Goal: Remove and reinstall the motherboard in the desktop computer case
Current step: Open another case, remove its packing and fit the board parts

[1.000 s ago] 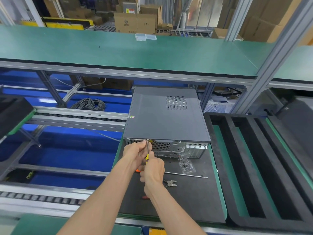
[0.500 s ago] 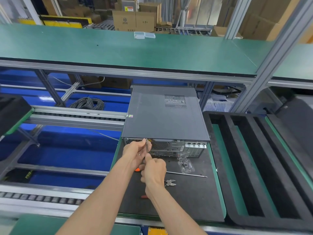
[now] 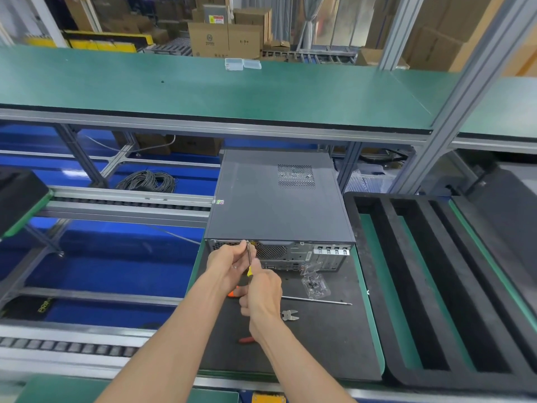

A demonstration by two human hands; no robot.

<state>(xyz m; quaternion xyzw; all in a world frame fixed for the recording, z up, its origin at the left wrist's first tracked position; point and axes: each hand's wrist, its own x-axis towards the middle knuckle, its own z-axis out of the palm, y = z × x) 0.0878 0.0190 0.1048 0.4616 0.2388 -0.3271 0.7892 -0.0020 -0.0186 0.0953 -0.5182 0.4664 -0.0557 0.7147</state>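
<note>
My right hand (image 3: 263, 289) is wrapping its curled fingers around the handle of a screwdriver (image 3: 248, 261), a closed grip, just in front of the computer case (image 3: 279, 199). My left hand (image 3: 232, 261) is pinching the bare shaft between thumb and fingertips, closer to the case, steadying the tip against the upper edge of the case's rear panel. Right of my hands, in front of the case, a small clear bag of screws (image 3: 313, 283), a long thin rod (image 3: 316, 300) and side cutters (image 3: 289, 315) are lying on the black mat (image 3: 334, 344). The case is sitting closed, rear facing me, on the mat's far end. I cannot see the motherboard inside it.
</note>
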